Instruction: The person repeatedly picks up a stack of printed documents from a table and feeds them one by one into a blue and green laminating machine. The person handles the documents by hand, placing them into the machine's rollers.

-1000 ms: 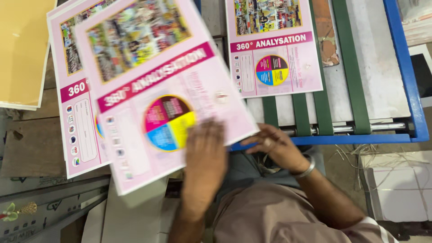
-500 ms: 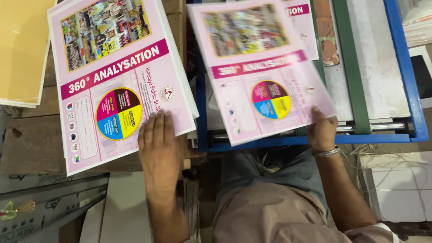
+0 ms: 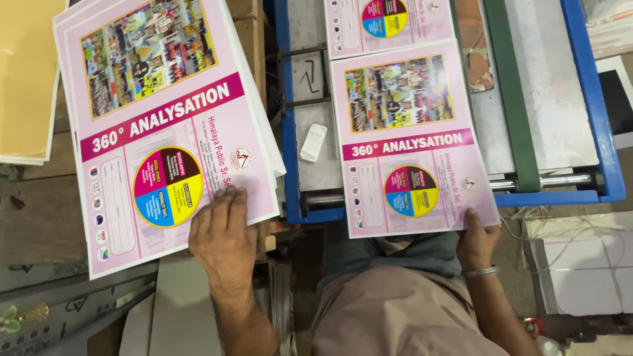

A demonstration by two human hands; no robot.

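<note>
**Two hands, two pink printed sheets**

Left hand (image 3: pixel 224 237) lies flat, palm down, on the near right corner of the top sheet of a stack of pink printed sheets (image 3: pixel 158 125) — fingers (image 3: pixel 227 201) stretched out and pressing, not curled around anything. The stack sits tilted on a wooden bench (image 3: pixel 39 224), its near right corner hanging just past the bench edge. Each sheet shows a photo collage at the top, a magenta band across the middle and a four-colour circle lower down.

Right hand (image 3: pixel 476 240) grips the near right corner of a single pink sheet (image 3: pixel 412 138); thumb on top of the paper, the other fingers hidden underneath, so clenched on the sheet. A metal bangle (image 3: pixel 480 271) sits on that wrist. The sheet lies on the grey bed of a blue-framed machine (image 3: pixel 606 151), its near edge sticking out past the blue frame over the person's lap. A second pink sheet (image 3: pixel 389 23) lies further in on the bed, partly under the far edge of the held one.

A small white block (image 3: pixel 314 142) rests on the bed just left of the held sheet. A green belt (image 3: pixel 511 99) runs along the bed to the right. Yellow sheets (image 3: pixel 26 72) lie at the far left edge of the bench.
</note>
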